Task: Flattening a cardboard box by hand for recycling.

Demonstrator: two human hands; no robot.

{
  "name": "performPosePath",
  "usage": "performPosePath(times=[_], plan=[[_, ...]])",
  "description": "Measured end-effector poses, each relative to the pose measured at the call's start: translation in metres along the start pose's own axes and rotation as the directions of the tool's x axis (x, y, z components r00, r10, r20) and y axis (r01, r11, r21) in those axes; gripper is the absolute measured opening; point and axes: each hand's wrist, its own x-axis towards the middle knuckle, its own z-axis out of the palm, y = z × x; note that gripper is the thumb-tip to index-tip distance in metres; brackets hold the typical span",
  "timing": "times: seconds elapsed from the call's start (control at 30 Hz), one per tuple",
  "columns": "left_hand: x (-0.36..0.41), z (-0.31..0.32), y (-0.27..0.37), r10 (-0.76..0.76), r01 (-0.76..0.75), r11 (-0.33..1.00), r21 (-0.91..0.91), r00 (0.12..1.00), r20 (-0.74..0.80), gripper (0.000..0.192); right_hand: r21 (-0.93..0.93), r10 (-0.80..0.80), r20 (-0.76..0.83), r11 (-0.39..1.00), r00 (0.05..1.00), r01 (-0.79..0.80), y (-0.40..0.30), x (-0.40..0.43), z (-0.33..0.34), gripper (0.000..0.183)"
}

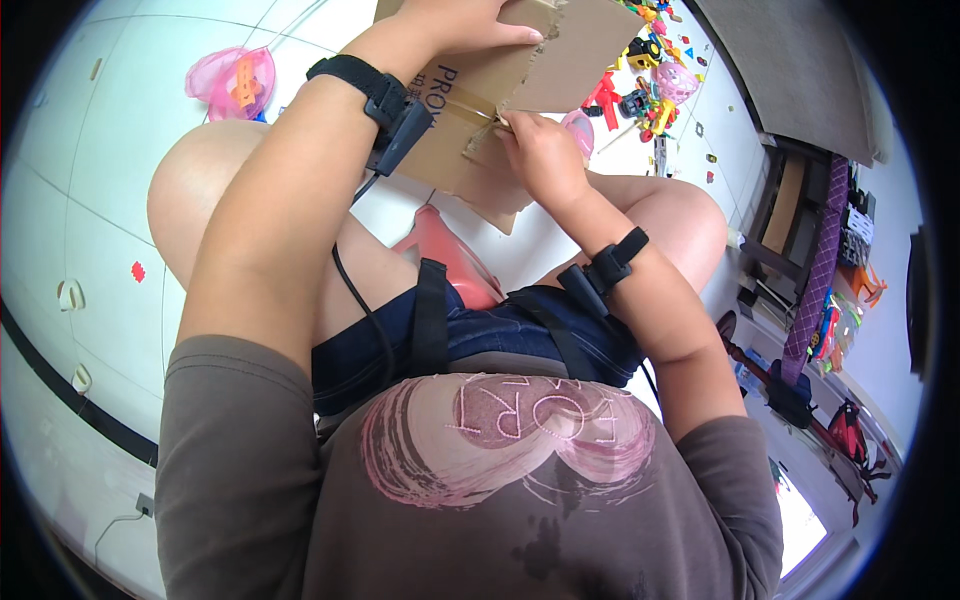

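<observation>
A brown cardboard box (465,90) bearing printed writing is tilted in front of me, between my knees. Its flap edge is ragged and torn, and a strip of clear tape (474,106) crosses the side. My left hand (461,26) holds the upper part, its thumb stretched along the torn edge; its other fingers are mostly cut off by the frame's top. Thumb and fingers of my right hand (544,154) pinch the torn cardboard near the tape's end. Each wrist wears a black strap with a small device.
Below the box, a red plastic object (457,259) sits between my thighs. Mixed toys (637,82), including a pink openwork basket (677,82), are strewn over the tiled floor at upper right. Left of the box lies a pink mesh item (231,82). Furniture (787,202) stands at right.
</observation>
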Motion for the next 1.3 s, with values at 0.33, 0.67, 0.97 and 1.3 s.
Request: performPosePath(times=[0.33, 0.67, 0.97, 1.3], plan=[[0.002, -0.004, 0.004, 0.027, -0.031, 0.998, 0.061, 0.998, 0.065, 0.077, 0.097, 0.168, 0.753, 0.928, 0.637, -0.360, 0.040, 0.062, -0.003, 0.048], [0.009, -0.003, -0.004, -0.003, -0.002, 0.998, 0.067, 0.997, 0.081, 0.076, -0.084, 0.063, 0.366, 0.996, 0.929, -0.035, 0.023, 0.021, 0.003, 0.039], [0.012, 0.004, -0.002, -0.017, 0.016, 0.991, 0.131, 1.000, 0.009, 0.074, -0.205, 0.204, 0.186, 0.965, 0.961, -0.165, -0.004, 0.016, -0.002, 0.027], [0.022, 0.004, -0.009, -0.040, 0.041, 0.997, 0.062, 0.999, -0.019, 0.073, -0.102, 0.350, -0.157, 0.924, 0.923, -0.368, -0.011, 0.041, 0.008, 0.013]])
